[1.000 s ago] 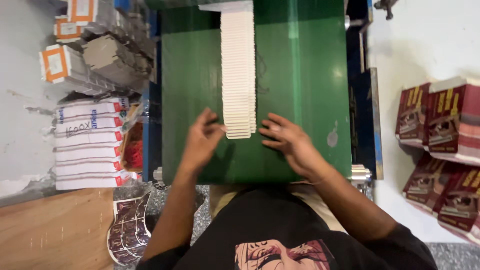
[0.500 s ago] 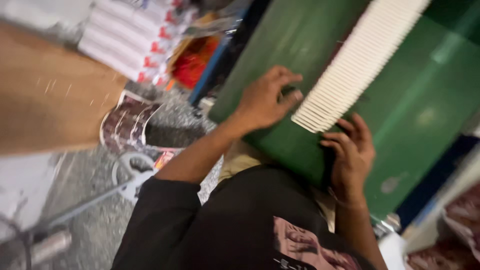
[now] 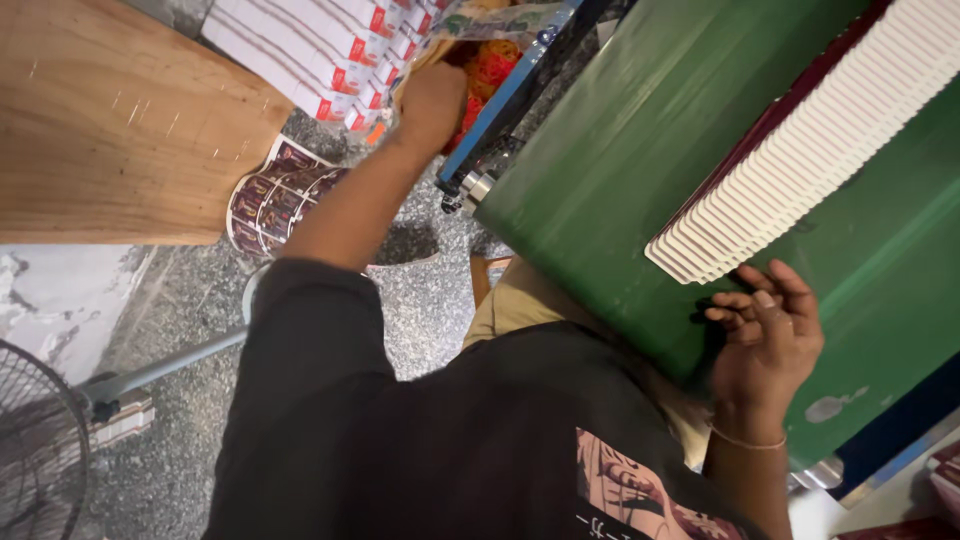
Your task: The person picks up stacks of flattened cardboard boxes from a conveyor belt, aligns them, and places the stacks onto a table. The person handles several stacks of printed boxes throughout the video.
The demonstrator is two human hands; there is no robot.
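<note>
One hand reaches to the top of the frame, the other rests beside a long row of white flat pieces on a green belt.

At the far left, low in the frame, a fan grille (image 3: 35, 440) shows, and above it a wooden board (image 3: 110, 120) fills the upper left. Right of the board lie stacked white cartons with red marks (image 3: 320, 50) and a sheet of round dark labels (image 3: 275, 195) on the grey speckled floor. The left hand (image 3: 432, 100) is at the top centre, in a bag of orange and red material (image 3: 485, 60); I cannot tell how its fingers are set. The green belt (image 3: 620, 170) covers the right half. On it the row of white flat pieces (image 3: 800, 160) runs from the upper right down to the centre right. The right hand (image 3: 765, 335) is just below the row's near end, fingers loosely curled, holding nothing.
</note>
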